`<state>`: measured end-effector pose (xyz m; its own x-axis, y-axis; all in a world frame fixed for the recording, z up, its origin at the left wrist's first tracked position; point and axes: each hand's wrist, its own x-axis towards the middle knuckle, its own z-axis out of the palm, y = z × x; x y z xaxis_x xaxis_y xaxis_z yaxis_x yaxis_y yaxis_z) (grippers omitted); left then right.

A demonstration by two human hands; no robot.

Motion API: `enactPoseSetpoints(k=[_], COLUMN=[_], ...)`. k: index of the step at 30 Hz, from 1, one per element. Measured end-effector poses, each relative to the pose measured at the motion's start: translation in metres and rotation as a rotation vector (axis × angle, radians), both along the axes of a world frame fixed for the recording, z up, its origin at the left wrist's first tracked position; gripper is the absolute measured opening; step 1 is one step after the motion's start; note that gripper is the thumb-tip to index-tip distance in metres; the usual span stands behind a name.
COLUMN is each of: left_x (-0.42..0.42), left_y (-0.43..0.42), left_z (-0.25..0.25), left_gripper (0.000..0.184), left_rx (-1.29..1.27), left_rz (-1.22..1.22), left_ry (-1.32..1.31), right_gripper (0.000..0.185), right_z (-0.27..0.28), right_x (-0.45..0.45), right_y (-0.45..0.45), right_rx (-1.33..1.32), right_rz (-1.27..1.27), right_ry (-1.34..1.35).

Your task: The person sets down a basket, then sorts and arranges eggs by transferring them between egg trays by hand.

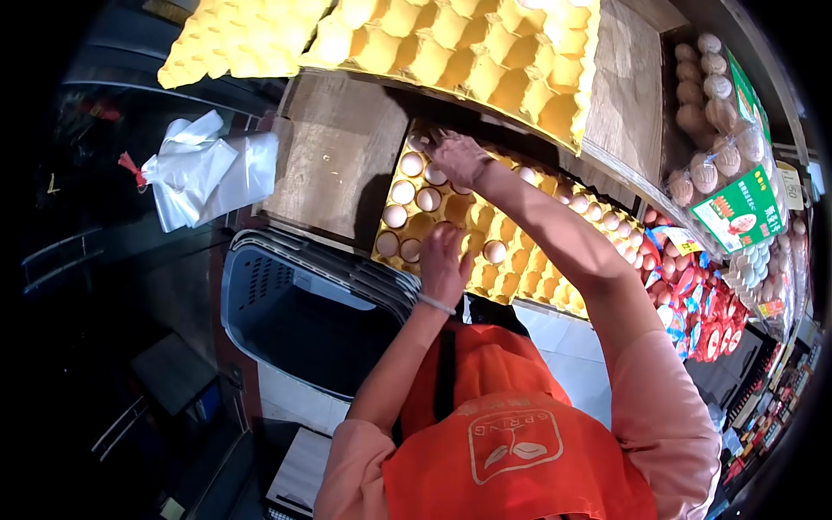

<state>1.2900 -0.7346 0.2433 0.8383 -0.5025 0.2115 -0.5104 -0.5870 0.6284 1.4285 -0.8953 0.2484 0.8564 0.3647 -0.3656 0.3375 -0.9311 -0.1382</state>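
A yellow moulded egg tray (487, 227) lies on the wooden shelf, its left end partly filled with pale eggs (403, 191). At the tray's far left corner, my right hand (459, 158) bends its fingers down around an egg (419, 140). My left hand (445, 267) is nearer to me, over the front part of the tray. Its fingers are curled round what looks like an egg, mostly hidden by them. A lone egg (495, 251) sits in a cup right of this hand. More eggs (595, 211) fill cups farther right.
Empty yellow trays (459, 43) overhang the far side. Plastic bags (204, 169) hang at left, above stacked grey baskets (303, 303). Packed eggs with a green label (737, 208) and red-netted eggs (693, 303) are at right. A wooden ledge (628, 173) runs above the tray.
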Motion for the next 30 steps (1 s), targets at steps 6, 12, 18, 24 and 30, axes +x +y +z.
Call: enactPoseSetpoints(k=[6, 12, 18, 24, 30], left_x=[-0.038, -0.022, -0.009, 0.02, 0.058], left_y=[-0.034, -0.043, -0.05, -0.001, 0.047], left_z=[-0.012, -0.019, -0.023, 0.028, -0.001], left_gripper=[0.035, 0.021, 0.019, 0.044, 0.038], left_rx=[0.03, 0.364, 0.334, 0.139, 0.174], left_rz=[-0.263, -0.381, -0.431, -0.092, 0.112], left_ry=[0.086, 0.071, 0.136, 0.42, 0.107], right_gripper=[0.053, 0.05, 0.057, 0.038, 0.024], right_z=[-0.017, -0.008, -0.011, -0.005, -0.012], right_x=[0.001, -0.104, -0.132, -0.112, -0.107], right_y=[-0.021, -0.084, -0.098, -0.105, -0.104], right_rx=[0.1, -0.109, 0.0, 0.049, -0.005], right_rz=[-0.103, -0.327, -0.161, -0.176, -0.108], right_ry=[0.158, -0.035, -0.185, -0.065, -0.23])
